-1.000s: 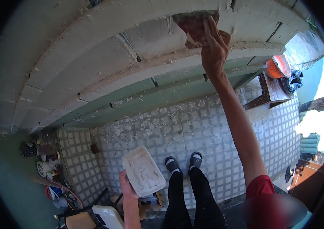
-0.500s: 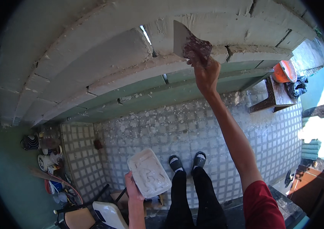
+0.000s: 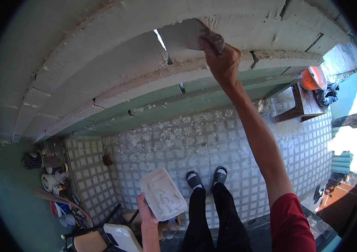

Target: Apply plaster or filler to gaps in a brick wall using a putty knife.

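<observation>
My right hand (image 3: 223, 61) is closed around the speckled handle of a wide putty knife (image 3: 213, 41), its arm stretched up and forward. The knife's broad blade lies against a pale plank wall (image 3: 245, 35), just right of a narrow gap that lets light through. Low on the left, my left hand (image 3: 146, 212) grips the side of a white rectangular tub (image 3: 173, 213). Smeared, whitish putty (image 3: 163, 193) covers the inside of the tub. Patches and ridges of similar paste show on the planks.
White specks litter the tiled floor (image 3: 153, 143) beneath the wall. At right, an orange bucket (image 3: 313, 78) and a black plastic bag (image 3: 327, 95) sit by a wooden bench (image 3: 298, 105). A chair (image 3: 88, 242) and assorted clutter (image 3: 56, 180) stand at left.
The putty knife has moved slightly left and tilted, its blade now lying flatter against the plank. My right hand turned with it. The tub in my left hand shifted slightly down and left.
</observation>
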Motion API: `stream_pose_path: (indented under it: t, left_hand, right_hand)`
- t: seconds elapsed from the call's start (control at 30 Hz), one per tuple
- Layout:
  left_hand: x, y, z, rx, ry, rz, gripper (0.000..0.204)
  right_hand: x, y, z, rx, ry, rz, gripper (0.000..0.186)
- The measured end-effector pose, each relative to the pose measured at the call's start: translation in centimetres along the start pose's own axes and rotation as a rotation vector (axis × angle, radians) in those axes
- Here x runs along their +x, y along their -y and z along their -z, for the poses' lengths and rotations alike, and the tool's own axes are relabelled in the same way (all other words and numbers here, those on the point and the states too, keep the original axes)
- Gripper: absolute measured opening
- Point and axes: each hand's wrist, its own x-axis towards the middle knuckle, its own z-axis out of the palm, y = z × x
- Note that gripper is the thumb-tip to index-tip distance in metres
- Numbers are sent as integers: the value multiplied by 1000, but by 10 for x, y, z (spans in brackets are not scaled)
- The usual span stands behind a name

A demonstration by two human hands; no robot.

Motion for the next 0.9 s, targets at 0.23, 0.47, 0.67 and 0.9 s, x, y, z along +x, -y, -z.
stream_pose_path:
  t: [0.23, 0.47, 0.67, 0.9]
  left_hand:
    - [3, 1, -10, -6, -16, 6, 62]
    - [-2, -1, -3, 3, 19, -16, 62]
    - [-6, 3, -10, -23, 27, -24, 62]
    - [-14, 7, -8, -11, -2, -41, 60]
  right_hand:
    - [2, -51, 64, -284, -86, -135, 13]
    - [-15, 15, -4, 157, 171, 84, 12]
    - [12, -10, 4, 43, -46, 117, 10]
    - [15, -83, 95, -417, -71, -192, 19]
